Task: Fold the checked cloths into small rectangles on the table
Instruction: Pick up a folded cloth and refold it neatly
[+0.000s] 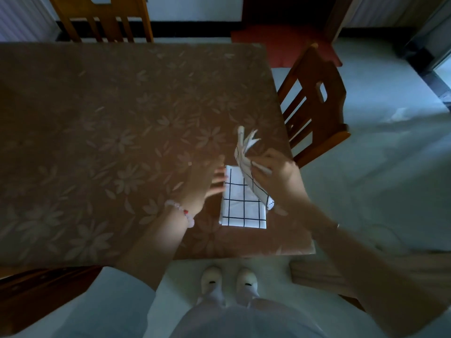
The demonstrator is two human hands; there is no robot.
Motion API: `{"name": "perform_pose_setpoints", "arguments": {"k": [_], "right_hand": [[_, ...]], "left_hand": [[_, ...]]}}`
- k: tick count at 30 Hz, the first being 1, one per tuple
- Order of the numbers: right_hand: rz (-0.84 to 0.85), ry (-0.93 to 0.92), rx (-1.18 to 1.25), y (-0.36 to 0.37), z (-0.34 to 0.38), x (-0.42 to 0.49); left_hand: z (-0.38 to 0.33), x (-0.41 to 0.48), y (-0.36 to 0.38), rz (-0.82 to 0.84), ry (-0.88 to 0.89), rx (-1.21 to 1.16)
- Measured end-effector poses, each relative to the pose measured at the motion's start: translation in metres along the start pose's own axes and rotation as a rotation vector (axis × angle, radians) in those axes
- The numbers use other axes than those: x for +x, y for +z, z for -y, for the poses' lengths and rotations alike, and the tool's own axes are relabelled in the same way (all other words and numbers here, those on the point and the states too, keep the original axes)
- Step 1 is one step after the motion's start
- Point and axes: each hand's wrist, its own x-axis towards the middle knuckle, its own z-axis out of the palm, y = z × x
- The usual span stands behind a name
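A white cloth with a black check, folded into a small rectangle point(241, 208), lies flat near the table's front right corner. My right hand point(278, 178) grips a second checked cloth point(246, 157) in a folded bundle, held on edge above the flat one, with its loose corners pointing away from me. My left hand point(203, 185) hovers just left of the flat cloth, fingers straight and spread, fingertips near its upper left corner. I cannot tell whether they touch it.
The table point(109, 132) wears a brown flowered cover. A wooden chair point(314, 106) stands at its right edge, another chair point(102, 18) at the far side, and a red cushion point(285, 45) sits beyond. My white shoes point(229, 285) stand at the front edge.
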Motion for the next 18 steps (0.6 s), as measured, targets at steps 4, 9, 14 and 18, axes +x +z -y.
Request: {"name": "perform_pose_setpoints", "arguments": {"k": [4, 9, 14, 18], "right_hand": [[0.046, -0.169, -0.059, 0.023, 0.002, -0.031], [0.308, -0.150, 0.116, 0.036, 0.001, -0.052], [0.337, 0.431, 0.290, 0.027, -0.024, -0.047], [0.387, 0.864, 0.480, 0.035, -0.044, -0.038]], "left_hand": [[0.013, -0.005, 0.010, 0.211, -0.215, -0.242], [0.029, 0.001, 0.009, 0.044, -0.152, -0.178], [0.033, 0.010, -0.002, 0.054, -0.179, -0.023], [0.030, 0.014, -0.005, 0.156, -0.204, 0.047]]}}
